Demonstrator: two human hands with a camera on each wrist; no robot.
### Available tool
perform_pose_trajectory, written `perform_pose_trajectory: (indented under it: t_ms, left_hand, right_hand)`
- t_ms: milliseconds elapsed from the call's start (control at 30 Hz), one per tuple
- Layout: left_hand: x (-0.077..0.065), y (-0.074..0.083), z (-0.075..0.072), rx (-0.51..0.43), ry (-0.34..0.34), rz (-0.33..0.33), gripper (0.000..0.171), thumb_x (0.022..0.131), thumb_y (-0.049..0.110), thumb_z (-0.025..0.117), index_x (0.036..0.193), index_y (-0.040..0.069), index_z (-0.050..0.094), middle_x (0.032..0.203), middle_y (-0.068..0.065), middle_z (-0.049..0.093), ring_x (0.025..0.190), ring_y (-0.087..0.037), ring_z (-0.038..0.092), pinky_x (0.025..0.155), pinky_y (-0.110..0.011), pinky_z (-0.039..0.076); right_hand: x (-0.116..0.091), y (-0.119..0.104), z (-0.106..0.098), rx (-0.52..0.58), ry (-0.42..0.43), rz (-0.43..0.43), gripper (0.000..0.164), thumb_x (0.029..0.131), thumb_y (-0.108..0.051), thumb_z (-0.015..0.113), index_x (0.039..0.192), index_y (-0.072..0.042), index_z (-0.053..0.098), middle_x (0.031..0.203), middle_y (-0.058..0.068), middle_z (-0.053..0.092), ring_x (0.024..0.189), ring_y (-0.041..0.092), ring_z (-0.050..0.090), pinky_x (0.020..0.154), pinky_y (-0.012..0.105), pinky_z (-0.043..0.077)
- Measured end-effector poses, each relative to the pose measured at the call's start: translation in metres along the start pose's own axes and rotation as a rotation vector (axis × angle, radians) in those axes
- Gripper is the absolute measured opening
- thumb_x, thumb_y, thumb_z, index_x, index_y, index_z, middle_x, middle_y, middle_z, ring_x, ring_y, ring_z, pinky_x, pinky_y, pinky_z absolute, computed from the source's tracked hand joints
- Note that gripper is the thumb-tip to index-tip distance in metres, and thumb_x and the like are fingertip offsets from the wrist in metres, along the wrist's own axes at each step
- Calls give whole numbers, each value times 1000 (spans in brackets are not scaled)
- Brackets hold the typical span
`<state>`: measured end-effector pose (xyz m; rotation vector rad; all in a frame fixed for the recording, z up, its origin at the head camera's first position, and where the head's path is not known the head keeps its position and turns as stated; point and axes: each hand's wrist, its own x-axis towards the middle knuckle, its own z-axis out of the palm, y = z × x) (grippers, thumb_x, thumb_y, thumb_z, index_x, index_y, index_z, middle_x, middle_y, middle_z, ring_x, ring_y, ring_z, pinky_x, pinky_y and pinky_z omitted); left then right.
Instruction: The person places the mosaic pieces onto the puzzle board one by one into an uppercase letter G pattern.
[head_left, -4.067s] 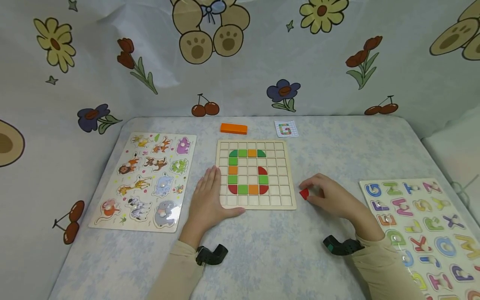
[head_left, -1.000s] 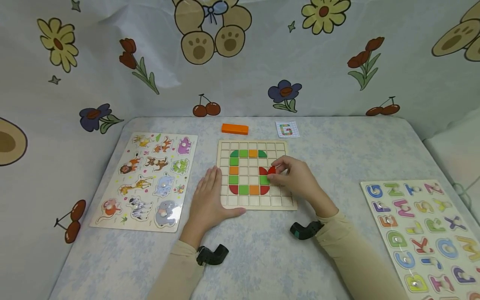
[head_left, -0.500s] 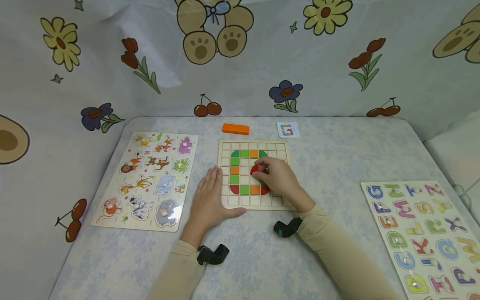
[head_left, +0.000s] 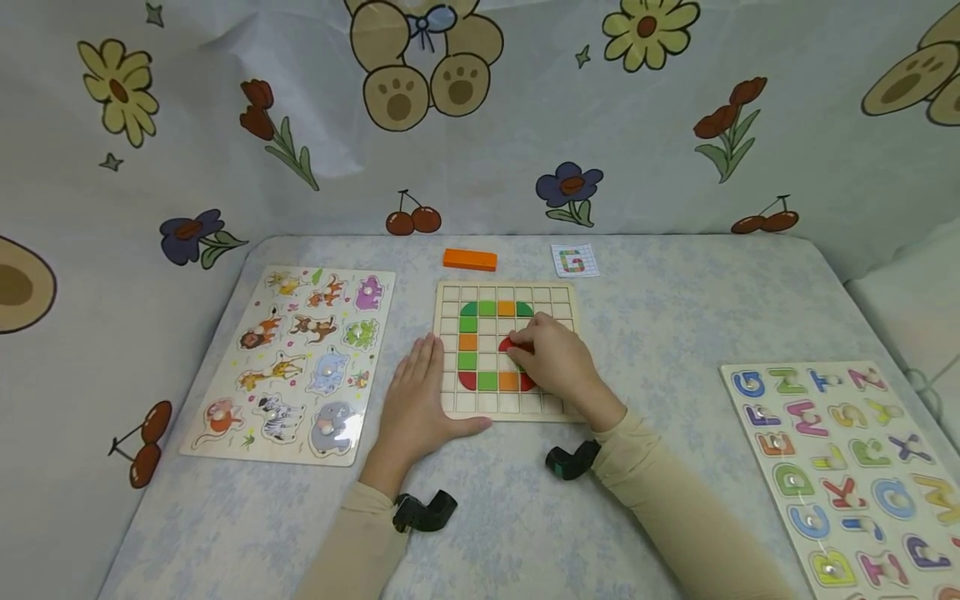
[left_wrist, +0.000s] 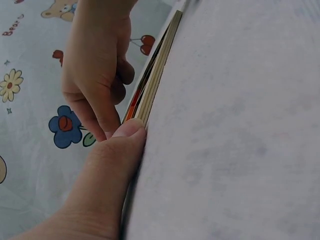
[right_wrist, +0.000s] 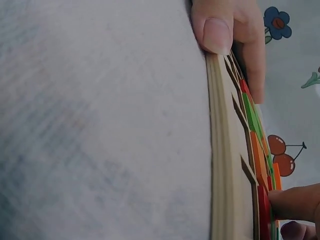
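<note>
A wooden grid board (head_left: 551,404) bears green, orange and red tiles laid in a G-like outline. My left hand (head_left: 420,400) lies along its left edge with fingers straight; in the left wrist view the thumb (left_wrist: 132,130) presses the front edge. Over the board's middle right, my right hand (head_left: 558,354) pinches a red quarter-circle tile (head_left: 506,343) between thumb and fingertips, at the cell inside the outline's right arm. That hand hides several tiles on the right side. In the right wrist view, the right thumb (right_wrist: 295,202) reaches in beside the tile row.
Behind the board lie an orange block (head_left: 470,260) and a small pattern card (head_left: 575,261) showing a G. An animal puzzle board (head_left: 300,367) lies at left, a letter puzzle board (head_left: 847,467) at right. A printed cloth (head_left: 480,167) hangs behind the table.
My right hand has carried the red tile from the table right of the board leftward onto the grid, and now holds it lower at the inner cell. The left hand has stayed put.
</note>
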<state>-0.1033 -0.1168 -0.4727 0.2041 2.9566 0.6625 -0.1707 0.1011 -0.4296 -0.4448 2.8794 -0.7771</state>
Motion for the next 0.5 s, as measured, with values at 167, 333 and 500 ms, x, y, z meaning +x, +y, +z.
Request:
perform_pose_trajectory:
  t_ms: [167, 333, 500]
  left_hand:
    - [-1, -1, 1, 0, -6, -5, 140, 63, 85, 66, 160, 7, 2, 169, -6, 0, 157, -22, -1, 128, -43, 7]
    - [-2, -3, 2, -6, 5, -9, 139, 63, 85, 67, 160, 7, 4, 169, -7, 2, 157, -22, 0, 128, -44, 8]
    - [-2, -6, 2, -17, 8, -15, 139, 63, 84, 67, 160, 6, 5, 169, -9, 2, 157, -23, 0, 128, -45, 9]
  right_hand:
    - [-8, -2, -2, -22, 34, -11, 20, 94, -27, 68, 104, -13, 79, 92, 0, 59, 70, 15, 52, 55, 26, 43]
    - [-22, -1, -5, 25, 122, -7, 25, 95, -30, 65, 112, -15, 74, 103, 0, 64, 86, 17, 61, 70, 33, 53]
    - [-38, 3, -6, 28, 161, -25, 33, 96, -32, 61, 121, -13, 70, 118, 3, 66, 105, 25, 61, 86, 43, 54]
